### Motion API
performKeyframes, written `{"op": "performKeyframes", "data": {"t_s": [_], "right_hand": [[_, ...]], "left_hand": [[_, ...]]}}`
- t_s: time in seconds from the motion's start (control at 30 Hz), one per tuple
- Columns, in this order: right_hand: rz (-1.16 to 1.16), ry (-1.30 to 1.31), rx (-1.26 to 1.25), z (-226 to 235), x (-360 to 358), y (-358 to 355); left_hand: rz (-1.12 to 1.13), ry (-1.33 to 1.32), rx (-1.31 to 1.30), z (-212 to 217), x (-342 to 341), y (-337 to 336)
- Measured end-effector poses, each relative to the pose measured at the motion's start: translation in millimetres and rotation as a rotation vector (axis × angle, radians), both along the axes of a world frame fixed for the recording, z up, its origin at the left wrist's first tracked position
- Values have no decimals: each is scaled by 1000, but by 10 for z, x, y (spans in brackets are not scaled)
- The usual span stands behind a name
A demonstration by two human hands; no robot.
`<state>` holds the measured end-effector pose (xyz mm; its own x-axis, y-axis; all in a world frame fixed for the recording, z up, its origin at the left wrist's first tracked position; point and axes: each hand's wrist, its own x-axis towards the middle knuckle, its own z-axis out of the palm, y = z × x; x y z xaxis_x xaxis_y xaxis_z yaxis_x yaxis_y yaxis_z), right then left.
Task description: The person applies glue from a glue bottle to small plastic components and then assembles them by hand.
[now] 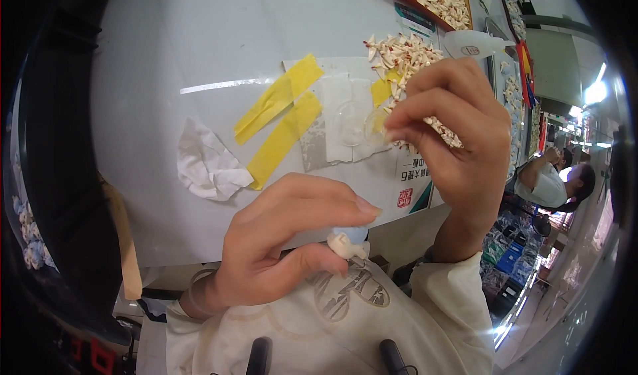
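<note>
1. White counter (199,36) filled most of the view, with a shop aisle and another person (555,182) seated off to the right.
2. At the counter's far edge sat a red-rimmed tray (425,15) of pale pieces.
3. Two yellow tape strips (279,119) lay slantwise across a white sheet (332,126), and a crumpled tissue (203,166) lay just left of them.
4. A loose pile of small cream pieces (402,56) spread beside a clear dish (352,122).
5. The right hand (458,136) hovered over the pile, fingers curled with the tips pinched together; whether they held a piece could not be told.
6. The left hand (279,242), near the counter's front edge, pinched a small cream figure (345,244) with a pale blue top between thumb and forefinger.
</note>
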<state>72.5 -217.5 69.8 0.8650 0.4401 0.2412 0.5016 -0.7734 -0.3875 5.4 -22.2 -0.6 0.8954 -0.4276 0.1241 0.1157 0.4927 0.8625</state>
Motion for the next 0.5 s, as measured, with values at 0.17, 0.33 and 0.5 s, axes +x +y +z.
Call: {"op": "performKeyframes", "data": {"t_s": [0.17, 0.33, 0.5], "right_hand": [[-1, -4, 51, -54, 1, 106], [-10, 13, -8, -3, -29, 16], [-27, -8, 107, -99, -36, 78]], "left_hand": [[-5, 83, -21, 31, -29, 1], [4, 121, -67, 6, -19, 14], [60, 47, -67, -19, -18, -19]]}}
